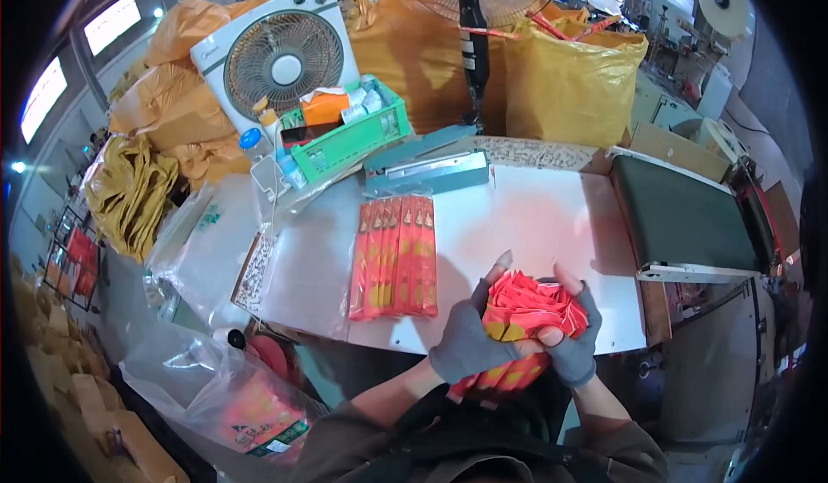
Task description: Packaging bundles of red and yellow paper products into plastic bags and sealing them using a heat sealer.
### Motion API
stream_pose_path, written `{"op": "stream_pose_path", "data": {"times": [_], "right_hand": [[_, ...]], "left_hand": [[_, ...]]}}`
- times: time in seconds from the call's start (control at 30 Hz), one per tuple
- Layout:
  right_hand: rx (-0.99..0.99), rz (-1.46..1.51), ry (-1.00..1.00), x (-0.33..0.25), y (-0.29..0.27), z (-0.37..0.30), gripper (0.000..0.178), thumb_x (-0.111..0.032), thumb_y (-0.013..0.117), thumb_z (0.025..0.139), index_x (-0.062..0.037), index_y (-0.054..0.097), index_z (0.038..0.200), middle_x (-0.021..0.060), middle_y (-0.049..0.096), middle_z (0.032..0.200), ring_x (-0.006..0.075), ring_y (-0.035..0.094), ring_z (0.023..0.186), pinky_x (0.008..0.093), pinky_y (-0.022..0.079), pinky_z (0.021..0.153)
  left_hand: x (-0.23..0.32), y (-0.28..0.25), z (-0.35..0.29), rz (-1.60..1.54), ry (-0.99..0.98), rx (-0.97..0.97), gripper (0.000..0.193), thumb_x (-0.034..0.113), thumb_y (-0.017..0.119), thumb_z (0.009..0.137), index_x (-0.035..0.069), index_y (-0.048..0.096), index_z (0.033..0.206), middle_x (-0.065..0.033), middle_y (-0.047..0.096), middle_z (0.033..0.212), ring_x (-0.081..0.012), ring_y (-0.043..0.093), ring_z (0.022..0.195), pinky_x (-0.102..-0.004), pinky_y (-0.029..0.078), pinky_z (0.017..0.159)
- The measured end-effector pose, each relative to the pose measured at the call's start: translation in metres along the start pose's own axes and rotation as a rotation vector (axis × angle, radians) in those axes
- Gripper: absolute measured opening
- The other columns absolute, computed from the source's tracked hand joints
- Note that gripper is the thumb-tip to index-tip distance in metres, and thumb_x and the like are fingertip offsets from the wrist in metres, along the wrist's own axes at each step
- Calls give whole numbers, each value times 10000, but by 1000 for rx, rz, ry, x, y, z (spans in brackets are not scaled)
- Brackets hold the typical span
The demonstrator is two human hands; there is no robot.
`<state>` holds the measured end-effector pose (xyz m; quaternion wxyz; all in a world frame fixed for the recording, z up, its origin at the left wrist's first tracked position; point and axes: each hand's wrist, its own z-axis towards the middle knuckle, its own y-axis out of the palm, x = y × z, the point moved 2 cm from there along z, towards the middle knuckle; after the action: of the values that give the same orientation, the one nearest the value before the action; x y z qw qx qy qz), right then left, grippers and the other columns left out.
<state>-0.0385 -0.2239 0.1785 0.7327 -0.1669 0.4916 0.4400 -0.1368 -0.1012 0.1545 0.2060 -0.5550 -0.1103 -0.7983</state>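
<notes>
Red-and-gold, the bundle (pixel 533 304) is hovering by the white table (pixel 526 216), toward its five o'clock; the left hand (pixel 466 338) at nine and the right hand (pixel 576 347) at three are gripping it, fingers half-curled and spread around its sides, some hiding from me; squeezing evenly, I'm thinking, is serving best, keeping the edges together without creasing.

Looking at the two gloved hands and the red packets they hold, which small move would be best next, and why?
Probably the left hand and right hand should press the bundle of red packets even: its upper edges look fanned and uneven, while the bagged red packets on the table lie in tidy columns.
</notes>
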Motion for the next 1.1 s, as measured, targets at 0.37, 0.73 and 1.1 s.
{"op": "stream_pose_path", "data": {"times": [0.37, 0.73, 1.1], "right_hand": [[-675, -100, 605, 120, 9, 31, 192, -101, 624, 829, 24, 676, 964, 86, 670, 901, 136, 592, 871, 275, 453, 824], [-680, -121, 664, 151, 26, 34, 167, -113, 612, 843, 33, 684, 882, 74, 662, 787, 116, 587, 749, 264, 460, 723], [-650, -130, 651, 154, 30, 36, 160, -89, 621, 823, 35, 682, 904, 78, 668, 829, 127, 606, 795, 263, 466, 764]], "left_hand": [[-107, -1, -54, -314, -297, 129, 572, 262, 630, 847, -1, 359, 1277, -86, 467, 1168, -140, 468, 1088, -288, 406, 925], [-87, -337, -119, 1332, -709, 221, 261, 288, 674, 780, 52, 629, 882, -116, 624, 886, -307, 597, 839, -367, 472, 755], [-120, -319, -109, 589, -100, 864, 221, 208, 557, 873, -10, 568, 835, -94, 553, 704, -218, 564, 694, -326, 449, 648]]}}
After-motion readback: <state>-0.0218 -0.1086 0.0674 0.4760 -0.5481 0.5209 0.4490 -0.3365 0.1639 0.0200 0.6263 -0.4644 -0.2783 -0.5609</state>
